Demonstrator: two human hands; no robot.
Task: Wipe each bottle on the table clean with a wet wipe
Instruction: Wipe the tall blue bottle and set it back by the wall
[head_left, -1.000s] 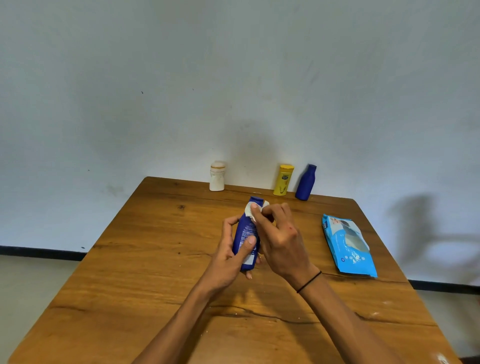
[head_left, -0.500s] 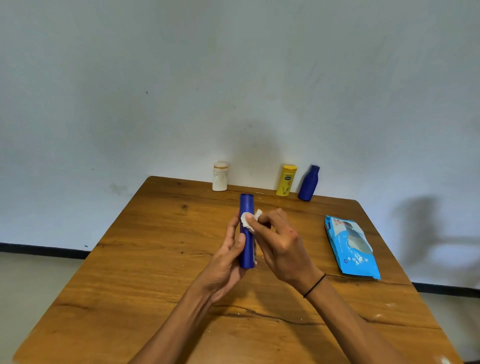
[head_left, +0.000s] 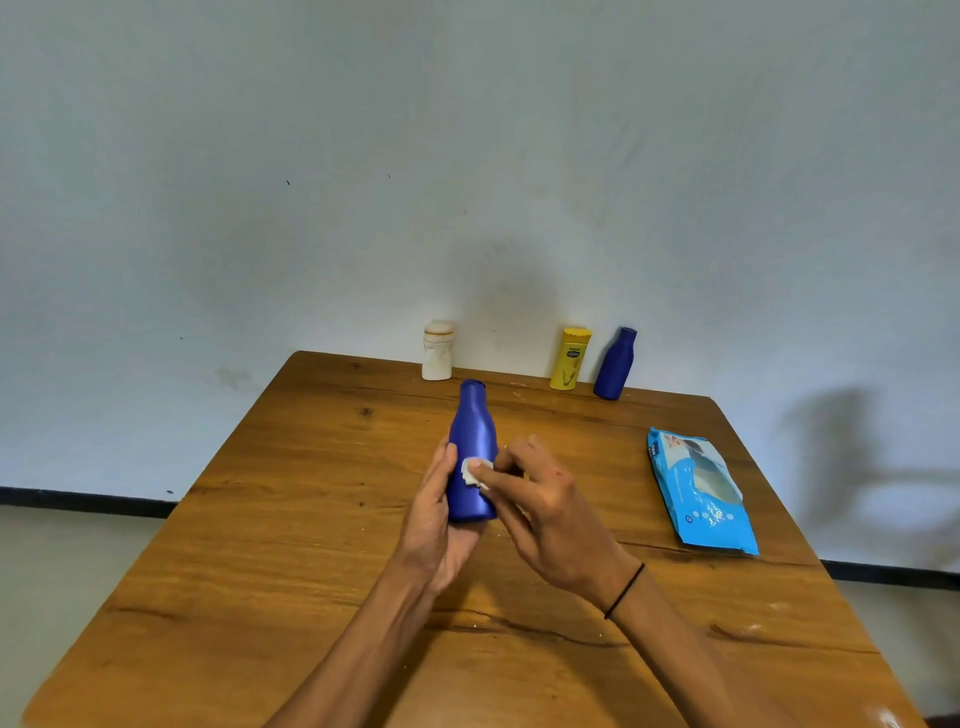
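Observation:
My left hand (head_left: 434, 525) grips a blue bottle (head_left: 471, 447) by its lower part, holding it upright over the middle of the wooden table (head_left: 270, 519). My right hand (head_left: 545, 512) pinches a small white wet wipe (head_left: 475, 472) and presses it against the bottle's body. Along the far edge by the wall stand a white bottle (head_left: 437, 352), a yellow bottle (head_left: 569, 358) and a second blue bottle (head_left: 615, 364).
A light-blue pack of wet wipes (head_left: 698, 491) lies flat on the right side of the table. The wall runs directly behind the far edge. A dark crack (head_left: 530, 631) crosses the near part of the tabletop.
The held bottle has been turned in my left hand, so its plain blue side faces me. The wipe has slid from the bottle's top down to its middle.

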